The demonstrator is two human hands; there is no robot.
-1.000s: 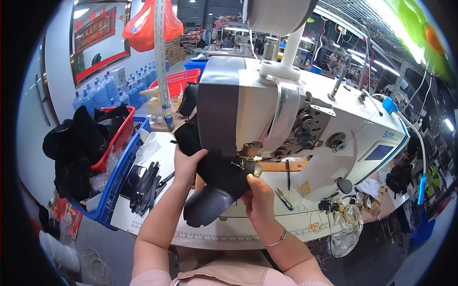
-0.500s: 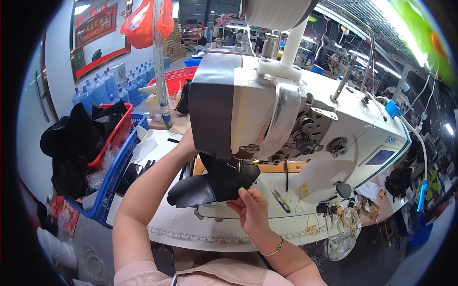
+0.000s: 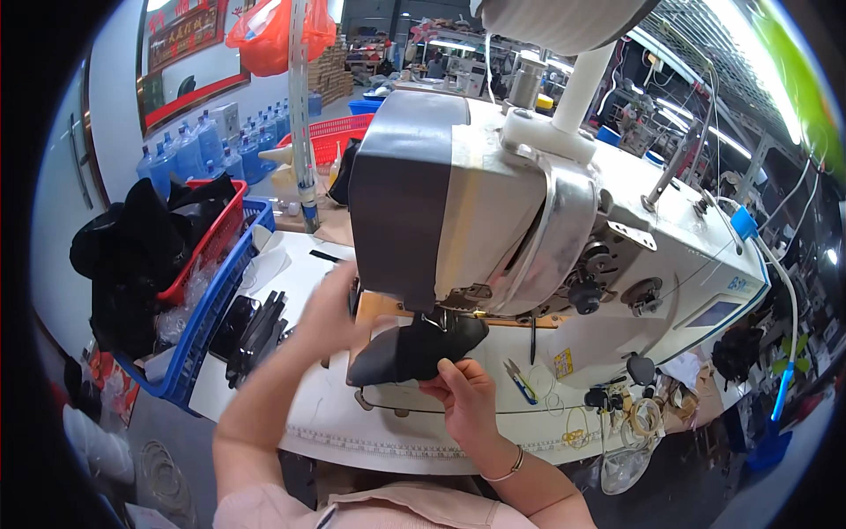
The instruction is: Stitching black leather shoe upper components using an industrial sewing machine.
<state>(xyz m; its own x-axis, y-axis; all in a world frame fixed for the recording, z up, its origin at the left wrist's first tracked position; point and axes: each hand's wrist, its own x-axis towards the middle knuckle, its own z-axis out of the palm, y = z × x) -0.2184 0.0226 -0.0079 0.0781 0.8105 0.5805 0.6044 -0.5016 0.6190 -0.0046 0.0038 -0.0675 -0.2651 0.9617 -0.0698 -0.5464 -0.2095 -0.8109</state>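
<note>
A black leather-like piece (image 3: 401, 351) lies on the bed of a white sewing machine (image 3: 502, 212), its far edge beneath the presser foot (image 3: 435, 319). My right hand (image 3: 464, 397) pinches the near edge of the piece between thumb and fingers. My left hand (image 3: 333, 316) is off to the left of the needle area, beside the machine's dark front cover (image 3: 401, 203). It is smeared by motion, so its fingers do not show clearly. Thread snips (image 3: 521, 383) and a dark pen-like stick (image 3: 532, 340) lie right of the piece.
At the left, a blue basket (image 3: 204, 353) and a red basket (image 3: 231, 231) hold black pieces. A phone (image 3: 234, 323) and a bundle of black strips (image 3: 257, 339) lie on the white table (image 3: 304, 397). An upright metal post (image 3: 301, 132) stands behind. Thread loops and scraps (image 3: 636, 425) clutter the right.
My left hand has come out from behind the machine head and moved toward me. The black piece has turned and shifted right, and my right hand still pinches it. The view has tilted slightly.
</note>
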